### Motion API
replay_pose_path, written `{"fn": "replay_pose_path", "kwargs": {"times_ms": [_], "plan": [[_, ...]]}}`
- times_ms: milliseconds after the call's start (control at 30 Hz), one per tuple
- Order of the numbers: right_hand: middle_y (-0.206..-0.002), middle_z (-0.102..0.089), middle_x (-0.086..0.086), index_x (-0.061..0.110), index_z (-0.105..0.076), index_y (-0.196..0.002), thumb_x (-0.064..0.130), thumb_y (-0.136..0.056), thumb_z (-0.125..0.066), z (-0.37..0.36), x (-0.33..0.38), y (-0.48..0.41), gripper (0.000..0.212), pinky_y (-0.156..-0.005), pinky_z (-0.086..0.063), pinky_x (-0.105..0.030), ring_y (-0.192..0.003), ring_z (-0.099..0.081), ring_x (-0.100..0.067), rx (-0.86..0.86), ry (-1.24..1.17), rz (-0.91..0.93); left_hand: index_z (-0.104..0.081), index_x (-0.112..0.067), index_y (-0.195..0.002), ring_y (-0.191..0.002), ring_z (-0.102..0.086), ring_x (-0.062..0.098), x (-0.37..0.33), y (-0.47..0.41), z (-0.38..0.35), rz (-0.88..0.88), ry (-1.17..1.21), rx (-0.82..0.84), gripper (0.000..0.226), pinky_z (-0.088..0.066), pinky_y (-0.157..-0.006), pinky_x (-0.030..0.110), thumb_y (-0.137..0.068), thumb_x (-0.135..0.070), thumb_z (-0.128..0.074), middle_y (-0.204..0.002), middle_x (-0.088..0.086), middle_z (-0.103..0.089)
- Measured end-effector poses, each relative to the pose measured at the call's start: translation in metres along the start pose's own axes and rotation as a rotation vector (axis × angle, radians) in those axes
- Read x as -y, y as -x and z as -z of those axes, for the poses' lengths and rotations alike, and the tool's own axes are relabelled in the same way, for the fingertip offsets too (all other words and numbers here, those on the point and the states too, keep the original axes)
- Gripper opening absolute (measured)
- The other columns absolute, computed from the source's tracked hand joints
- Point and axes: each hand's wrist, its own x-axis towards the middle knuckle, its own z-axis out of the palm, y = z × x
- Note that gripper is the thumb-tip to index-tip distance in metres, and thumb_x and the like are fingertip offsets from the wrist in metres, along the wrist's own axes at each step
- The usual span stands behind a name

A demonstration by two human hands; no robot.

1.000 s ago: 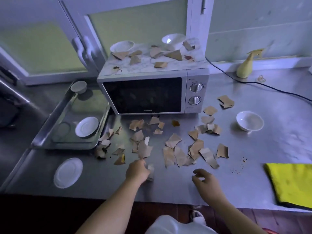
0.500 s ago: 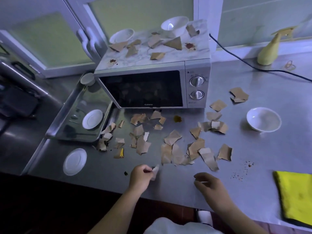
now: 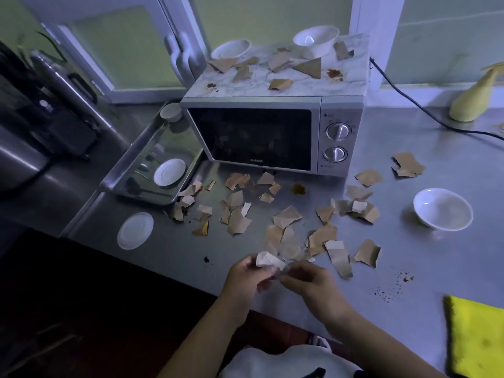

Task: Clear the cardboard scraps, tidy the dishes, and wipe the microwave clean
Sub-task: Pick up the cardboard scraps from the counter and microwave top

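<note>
**Scrap held at the front edge, litter across surface and microwave top**

Left hand (image 3: 246, 276) and right hand (image 3: 308, 281) meet above the near edge of the steel surface (image 3: 409, 255). Both pinch one pale, creased cardboard scrap (image 3: 268, 261) between the fingertips; it stands lifted off the surface.

Loose cardboard scraps (image 3: 289, 216): brown, torn, ragged-edged, some curled, scattered in front of the microwave (image 3: 272, 137) and toward its right. More lie on the microwave's marbled top, among reddish-brown stains (image 3: 335, 73).

Dishes: two white bowls on the microwave top (image 3: 316, 39), one bowl (image 3: 443, 208) on the surface at right, a saucer (image 3: 135, 230) near the left edge, another in the metal tray (image 3: 120, 178). Yellow cloth (image 3: 480, 336) at near right.
</note>
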Motion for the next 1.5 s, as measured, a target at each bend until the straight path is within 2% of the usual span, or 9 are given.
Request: {"fn": "replay_pose_path", "kwargs": {"times_ms": [200,367,567,700,867,1033,1133,1300,1500], "plan": [[-0.08,-0.076,-0.005,0.015,-0.078,-0.075,-0.003,-0.084,-0.073,0.008,0.0,0.005,0.02,-0.068,-0.05,-0.013,-0.075,-0.071,-0.009,-0.101,-0.142,0.056,-0.068,-0.004,-0.103,-0.092,-0.064,0.022,0.003,0.015,-0.011,-0.001,0.063,0.112,0.02,-0.046,-0.084,0.034,-0.084,-0.007,-0.074,-0.096,0.012,-0.071],[-0.078,-0.075,-0.009,-0.001,-0.072,-0.083,-0.011,-0.082,-0.071,0.013,-0.005,0.012,0.01,-0.067,-0.051,-0.015,-0.073,-0.069,-0.011,-0.175,-0.165,0.049,-0.063,-0.006,-0.099,-0.091,-0.064,0.02,0.011,0.017,-0.016,0.009,0.017,0.189,0.013,-0.05,-0.079,0.029,-0.089,0.0,-0.067,-0.092,0.011,-0.069],[-0.072,-0.071,0.002,0.005,-0.072,-0.081,-0.008,-0.086,-0.069,0.03,-0.012,0.029,0.014,-0.064,-0.05,-0.013,-0.069,-0.065,-0.004,-0.35,-0.186,0.042,-0.067,-0.007,-0.112,-0.096,-0.07,0.023,0.006,-0.007,-0.004,0.065,0.034,0.232,0.03,-0.053,-0.081,0.032,-0.087,-0.021,-0.074,-0.105,0.011,-0.073],[-0.072,-0.067,-0.001,0.006,-0.07,-0.08,-0.004,-0.088,-0.068,0.044,-0.018,0.046,0.013,-0.072,-0.046,-0.029,-0.073,-0.059,-0.015,-0.51,-0.226,0.017,-0.07,-0.011,-0.104,-0.083,-0.068,0.016,0.006,-0.056,0.014,0.043,-0.314,-0.021,0.019,-0.05,-0.064,0.023,-0.087,-0.02,-0.075,-0.098,0.007,-0.074],[-0.065,-0.063,0.002,0.012,-0.066,-0.069,-0.012,-0.085,-0.066,0.043,-0.023,0.074,0.03,-0.071,-0.041,-0.034,-0.071,-0.052,-0.022,-0.725,-0.28,-0.007,-0.064,-0.017,-0.108,-0.083,-0.059,0.009,0.003,-0.116,0.015,-0.099,-0.75,-0.073,0.029,-0.041,-0.063,0.021,-0.085,-0.031,-0.075,-0.095,-0.008,-0.064],[-0.061,-0.064,0.0,0.005,-0.064,-0.072,-0.017,-0.083,-0.065,0.03,-0.033,0.093,0.025,-0.066,-0.043,-0.035,-0.072,-0.053,-0.025,-0.917,-0.341,-0.041,-0.06,-0.006,-0.111,-0.094,-0.063,0.029,-0.001,-0.152,0.007,-0.128,-1.022,-0.051,0.047,-0.048,-0.074,0.033,-0.085,-0.045,-0.071,-0.108,0.009,-0.068],[-0.061,-0.066,0.0,0.006,-0.065,-0.071,-0.015,-0.081,-0.069,0.017,-0.037,0.099,0.024,-0.065,-0.045,-0.035,-0.068,-0.055,-0.023,-0.982,-0.328,-0.044,-0.059,-0.01,-0.111,-0.095,-0.064,0.031,-0.003,-0.157,0.001,-0.173,-1.152,-0.092,0.047,-0.051,-0.069,0.036,-0.083,-0.045,-0.072,-0.108,0.01,-0.066],[-0.059,-0.061,-0.004,0.009,-0.068,-0.068,-0.013,-0.08,-0.07,-0.004,-0.042,0.109,0.025,-0.046,-0.038,-0.018,-0.054,-0.048,-0.017,-1.028,-0.334,-0.028,-0.056,-0.013,-0.109,-0.1,-0.063,0.033,0.002,-0.161,0.001,-0.206,-1.129,-0.078,0.034,-0.056,-0.08,0.043,-0.086,-0.033,-0.073,-0.113,0.011,-0.064],[-0.065,-0.061,-0.013,0.0,-0.066,-0.077,-0.013,-0.082,-0.068,-0.024,-0.039,0.11,0.014,-0.053,-0.04,-0.022,-0.065,-0.051,-0.021,-1.087,-0.354,-0.022,-0.046,-0.02,-0.091,-0.082,-0.06,0.029,0.011,-0.165,0.017,-0.248,-1.009,-0.039,0.02,-0.045,-0.069,0.036,-0.088,-0.015,-0.066,-0.097,0.005,-0.064]]}}
